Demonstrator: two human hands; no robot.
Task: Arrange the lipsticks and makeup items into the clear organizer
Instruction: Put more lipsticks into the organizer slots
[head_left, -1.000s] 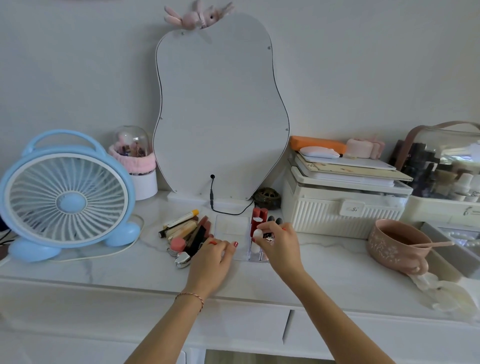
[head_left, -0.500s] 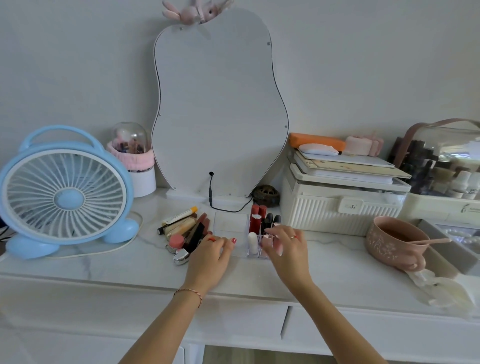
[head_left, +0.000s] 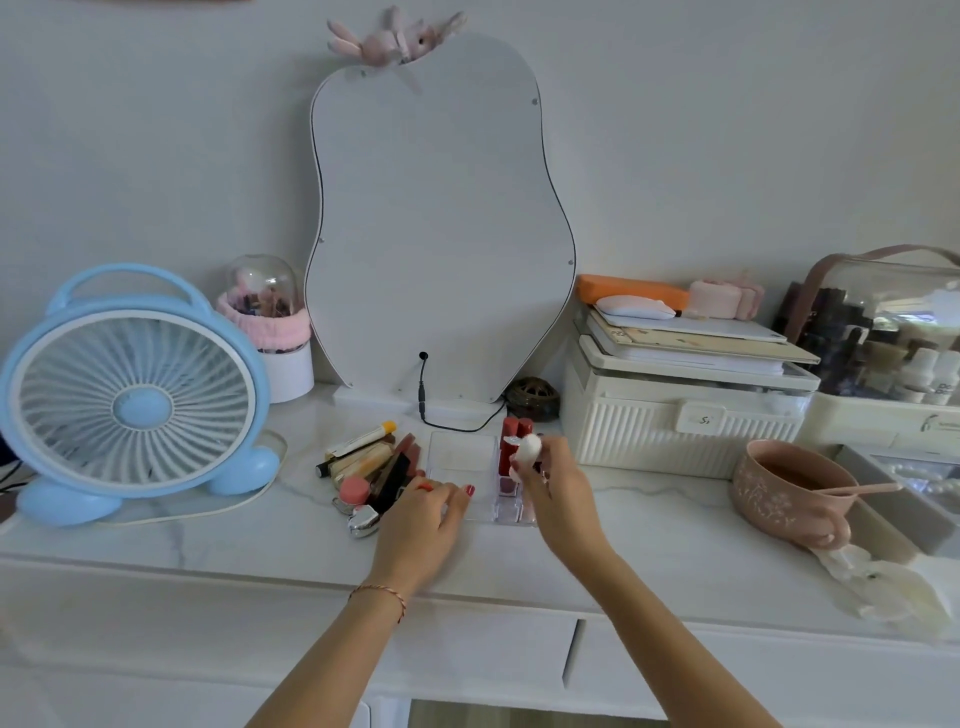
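Note:
The clear organizer lies flat on the marble top below the mirror, with narrow slots along its right side. Red lipsticks stand in the back slots. My right hand pinches a white-capped tube just above the slots. My left hand rests at the organizer's front left corner, its fingertips beside a pile of loose lipsticks and makeup tubes. A silver-capped item lies at the front of that pile.
A blue desk fan stands at the left and a pear-shaped mirror at the back, its black cable trailing behind the organizer. At the right are a white storage box and a pink cup with a spoon.
Half a second ago the white-capped tube stood in a front slot with my right hand beside it. Now my right hand holds it raised over the slots. My left hand has stayed put.

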